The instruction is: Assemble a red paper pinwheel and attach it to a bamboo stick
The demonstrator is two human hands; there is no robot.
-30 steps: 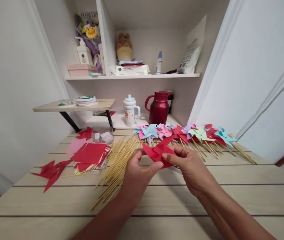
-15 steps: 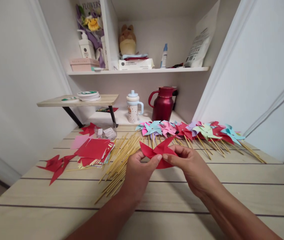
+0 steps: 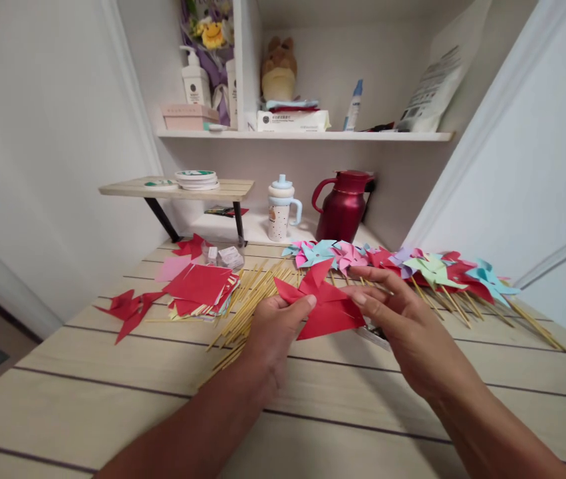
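Left hand [image 3: 275, 326] grip pinched on red pinwheel [image 3: 325, 307] at its left edge. Right hand [image 3: 402, 319] fingers spread, loose, just right of it.

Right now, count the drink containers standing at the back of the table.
2: a lidded cup with a handle stands left of a dark red jug, both under the shelf.

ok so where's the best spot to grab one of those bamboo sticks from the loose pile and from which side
Probably at the near end of a stick lying at the pile's near-left fringe, coming from above and the person's left. There the ends fan out singly on bare table, so fingers can pinch one alone. Further back the sticks overlap, and the paper stack crowds them. The left hand is closest but holds the red pinwheel.
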